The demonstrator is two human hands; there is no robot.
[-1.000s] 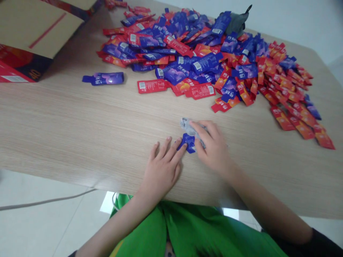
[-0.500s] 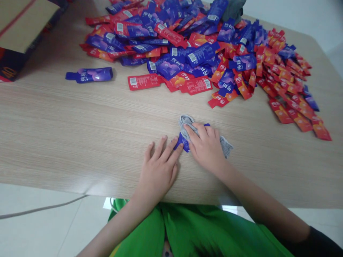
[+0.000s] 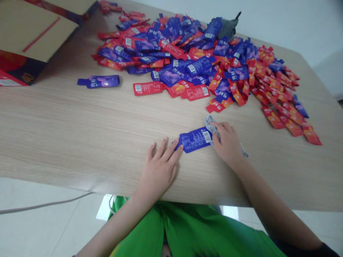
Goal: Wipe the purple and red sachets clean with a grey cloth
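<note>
A blue pouch (image 3: pixel 197 139) lies flat on the table, its barcode end to the right and its narrow neck to the left. My left hand (image 3: pixel 160 166) rests palm down with fingers spread, two fingertips pressing on the neck. At the barcode end, my right hand (image 3: pixel 227 144) is closed on a crumpled grey cloth (image 3: pixel 210 123), pressed to the table. Part of the cloth sticks out on the far side of that hand. Another blue pouch (image 3: pixel 100 81) lies alone to the upper left.
A large heap of red and blue pouches (image 3: pixel 171 76) spreads across the back of the table (image 3: pixel 80 142). An open cardboard box (image 3: pixel 34 30) stands at the back left. Behind the heap sits a dark grey item (image 3: pixel 227 29). A cable (image 3: pixel 45 206) runs below the table's front edge.
My right hand has slid to the right with the cloth, uncovering the blue pouch's printed face. My left hand stays on the neck. The camera view has shifted slightly, showing more of the box.
</note>
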